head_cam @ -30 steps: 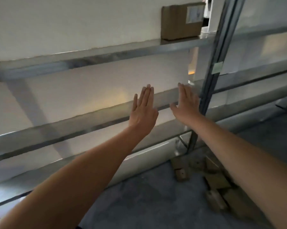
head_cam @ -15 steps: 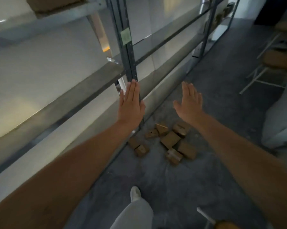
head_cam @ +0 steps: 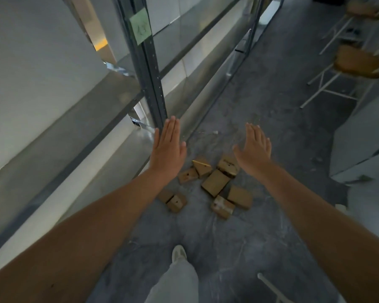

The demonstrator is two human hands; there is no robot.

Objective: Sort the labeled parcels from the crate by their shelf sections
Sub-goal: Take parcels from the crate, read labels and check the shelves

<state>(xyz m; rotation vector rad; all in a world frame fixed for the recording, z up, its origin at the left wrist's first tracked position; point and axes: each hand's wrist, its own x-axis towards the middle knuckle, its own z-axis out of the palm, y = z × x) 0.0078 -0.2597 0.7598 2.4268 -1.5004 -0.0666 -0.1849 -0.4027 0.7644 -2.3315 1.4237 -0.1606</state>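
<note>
The parcels lay scattered on the gray floor, none of them held. Above them hovered the left hand at ten o'clock and the right hand at one o'clock, both flat-fingered and empty. The shelf post rose at eleven o'clock.

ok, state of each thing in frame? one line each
left hand: open, fingers straight, holding nothing
right hand: open, fingers straight, holding nothing
parcels: closed, lying loose on the floor beside the shelving, none held
green note: stuck on the shelf upright, writing too blurred to read
stool: standing on its legs, nothing on the seat
</note>
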